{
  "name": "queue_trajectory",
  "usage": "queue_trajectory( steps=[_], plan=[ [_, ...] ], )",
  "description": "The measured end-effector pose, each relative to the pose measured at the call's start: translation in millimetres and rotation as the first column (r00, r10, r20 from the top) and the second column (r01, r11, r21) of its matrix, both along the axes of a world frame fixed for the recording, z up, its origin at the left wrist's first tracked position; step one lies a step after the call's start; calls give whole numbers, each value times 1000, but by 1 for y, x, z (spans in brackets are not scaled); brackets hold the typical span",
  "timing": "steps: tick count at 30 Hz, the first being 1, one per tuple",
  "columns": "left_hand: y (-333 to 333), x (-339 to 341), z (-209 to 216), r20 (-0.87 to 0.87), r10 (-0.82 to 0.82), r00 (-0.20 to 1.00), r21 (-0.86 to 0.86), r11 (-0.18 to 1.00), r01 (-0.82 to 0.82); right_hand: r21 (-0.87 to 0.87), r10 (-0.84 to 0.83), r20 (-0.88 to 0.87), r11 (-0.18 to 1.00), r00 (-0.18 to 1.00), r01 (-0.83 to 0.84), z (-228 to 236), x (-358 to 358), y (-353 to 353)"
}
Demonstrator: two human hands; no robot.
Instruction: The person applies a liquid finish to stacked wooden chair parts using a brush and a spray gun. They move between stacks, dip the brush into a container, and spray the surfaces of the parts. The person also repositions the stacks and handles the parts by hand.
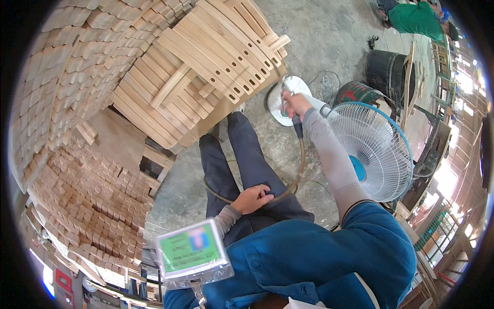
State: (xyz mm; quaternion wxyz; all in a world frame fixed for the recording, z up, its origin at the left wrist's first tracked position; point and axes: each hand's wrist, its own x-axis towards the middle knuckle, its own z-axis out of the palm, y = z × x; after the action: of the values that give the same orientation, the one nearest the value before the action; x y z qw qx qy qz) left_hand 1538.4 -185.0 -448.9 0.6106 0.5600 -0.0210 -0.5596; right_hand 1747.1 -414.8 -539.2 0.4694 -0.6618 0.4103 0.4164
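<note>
My right hand is stretched forward over the fan's round silver base. Its fingers are closed around a small metal-ended hand tool, which looks like an air blow gun, though my fingers hide much of it. A brownish hose runs from the tool's black lower end and curves back to my lap. Over my thighs, my left hand is closed on this hose, which shows on both sides of it. In front of my legs lies a stack of wooden slats; several have oval holes at their ends.
A standing fan with a blue-rimmed cage is close beside my right arm. Tall piles of wooden pieces rise on the left. Dark drums stand at the far right, with a person in green beyond. A badge hangs before me.
</note>
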Motion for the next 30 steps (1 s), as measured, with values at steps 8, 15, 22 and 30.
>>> queue_trajectory(
  steps=[8,15,22,30],
  plan=[
    [11,5,-3,-452,121,884,-135,970,-202,278,219,-48,940,975,-198,8,-22,89],
    [17,57,11,-707,576,410,91,649,-755,509,124,-128,860,984,-42,0,-44,162],
    [45,90,-45,-438,869,231,304,385,-871,754,120,-98,657,988,-5,-24,18,164],
    [67,141,-121,268,855,445,656,176,-734,436,536,525,498,661,-750,-93,51,143]
  ],
)
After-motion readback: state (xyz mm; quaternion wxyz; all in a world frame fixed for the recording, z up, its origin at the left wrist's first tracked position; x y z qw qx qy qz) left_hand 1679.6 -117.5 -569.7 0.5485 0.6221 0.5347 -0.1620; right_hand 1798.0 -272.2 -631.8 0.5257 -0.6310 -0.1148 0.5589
